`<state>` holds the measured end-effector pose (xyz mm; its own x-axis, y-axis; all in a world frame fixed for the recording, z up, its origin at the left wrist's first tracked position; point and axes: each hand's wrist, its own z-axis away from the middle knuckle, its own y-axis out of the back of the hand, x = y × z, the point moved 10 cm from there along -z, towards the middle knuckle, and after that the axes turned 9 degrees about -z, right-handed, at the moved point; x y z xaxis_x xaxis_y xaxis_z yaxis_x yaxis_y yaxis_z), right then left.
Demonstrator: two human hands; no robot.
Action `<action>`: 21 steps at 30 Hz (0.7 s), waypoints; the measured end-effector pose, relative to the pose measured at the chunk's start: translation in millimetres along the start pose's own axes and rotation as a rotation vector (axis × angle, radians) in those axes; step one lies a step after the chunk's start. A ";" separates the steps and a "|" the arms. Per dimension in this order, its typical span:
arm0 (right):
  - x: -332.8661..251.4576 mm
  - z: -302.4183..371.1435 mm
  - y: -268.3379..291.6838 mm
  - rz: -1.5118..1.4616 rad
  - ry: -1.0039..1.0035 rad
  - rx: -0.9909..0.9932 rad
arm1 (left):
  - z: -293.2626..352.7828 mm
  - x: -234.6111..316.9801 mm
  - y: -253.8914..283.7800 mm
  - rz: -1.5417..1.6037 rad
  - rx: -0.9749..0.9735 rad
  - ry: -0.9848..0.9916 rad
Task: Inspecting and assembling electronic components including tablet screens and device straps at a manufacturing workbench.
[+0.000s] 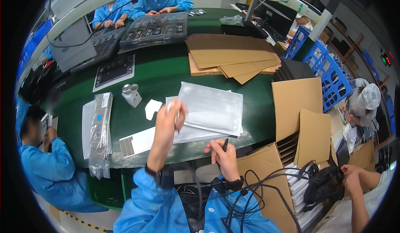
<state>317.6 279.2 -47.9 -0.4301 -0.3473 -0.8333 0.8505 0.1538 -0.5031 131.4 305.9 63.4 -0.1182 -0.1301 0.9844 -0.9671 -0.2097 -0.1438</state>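
Note:
My left hand (167, 120) is raised over the table's near side, fingers curled closed. Whatever it grips, if anything, is blurred and mostly hidden. At the table's front edge, my right hand (226, 161) holds a slim black pen-like tool (226, 144), thumb and forefinger pointing left. Beyond the hands lies a whitish translucent bag or sleeve (211, 107) on white sheets. A white strip (143, 143) with a grey patterned piece (127, 147) at its left end runs under my left hand. Small white wipes (153, 108) lie beside a white metal-topped dispenser bottle (131, 95).
Bagged grey strips (100, 127) lie on the left. Cardboard sheets (233, 52) are stacked at the back, and cardboard boxes (296, 108) crowd the right. Black cables (262, 187) hang by my right forearm. Co-workers (52, 166) sit left, across and right; blue crates (327, 74) stand behind.

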 end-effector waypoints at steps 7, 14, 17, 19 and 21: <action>-1.0 29.6 -32.8 0.315 0.218 -0.209 | 44.1 -32.8 0.9 0.070 0.107 0.117; 2.4 74.1 -110.7 0.419 0.416 -0.714 | 21.3 -31.8 -10.7 -0.206 0.114 -0.098; 10.6 76.6 -122.0 0.428 0.350 -0.806 | 12.6 -18.6 -3.9 -0.051 0.080 -0.069; 7.5 71.6 -123.5 0.436 0.350 -0.807 | 6.2 -22.5 2.8 0.220 0.097 0.023; 3.3 64.4 -124.3 0.498 0.323 -0.819 | 1.1 -16.7 5.4 0.222 0.084 0.030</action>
<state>230.0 199.3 26.7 -0.2479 0.1777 -0.9523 0.5385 0.8424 0.0170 128.4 305.9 46.1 -0.3332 -0.1535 0.9303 -0.8949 -0.2591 -0.3633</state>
